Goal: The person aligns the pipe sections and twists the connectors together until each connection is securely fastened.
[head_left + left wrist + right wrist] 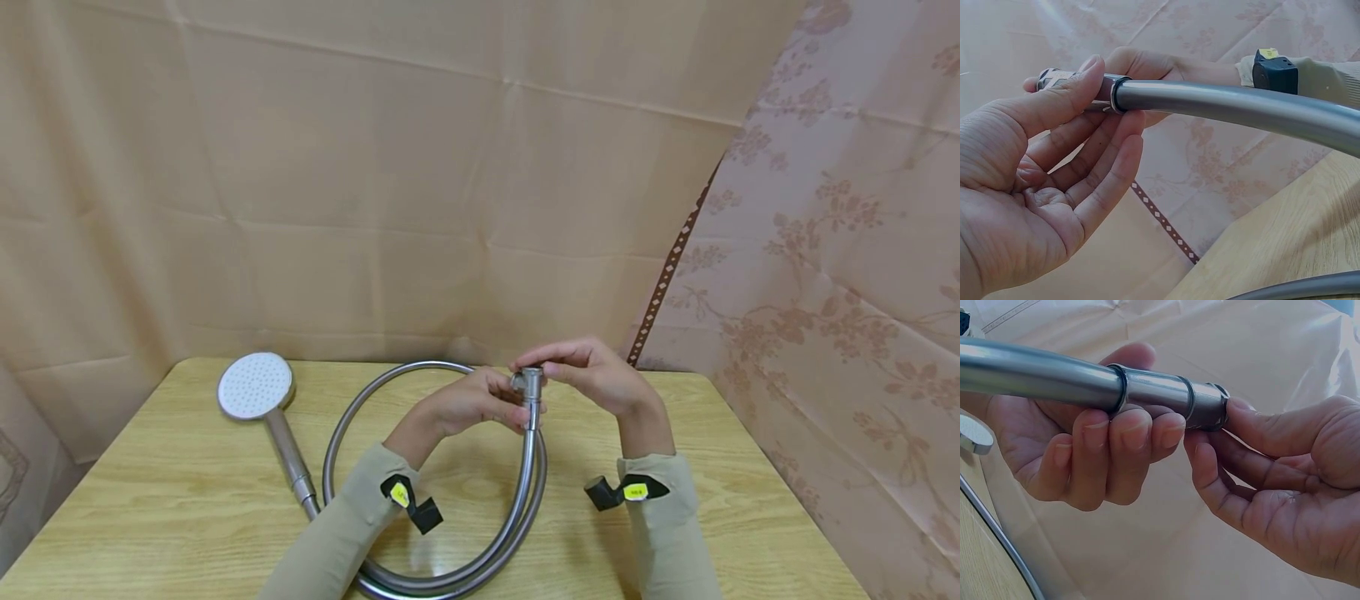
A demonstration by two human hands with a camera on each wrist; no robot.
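Observation:
My left hand (472,402) holds the upper end of a grey metallic shower hose (521,492), its thumb and fingers round the smooth end sleeve (1155,387). A short chrome fitting (532,381) with a small side stub sits at the top of that sleeve. My right hand (600,377) pinches the fitting's free end between thumb and fingers, as the right wrist view shows. The fitting stands upright above the table. Fingers partly hide the joint between sleeve and fitting. To the left lies a hand shower (257,386), its white spray face up.
The hose's loop lies on the wooden table (187,533), and its other end joins the handle (285,446) of the hand shower. A beige curtain (337,183) hangs behind the table; a floral pink curtain (847,275) hangs on the right.

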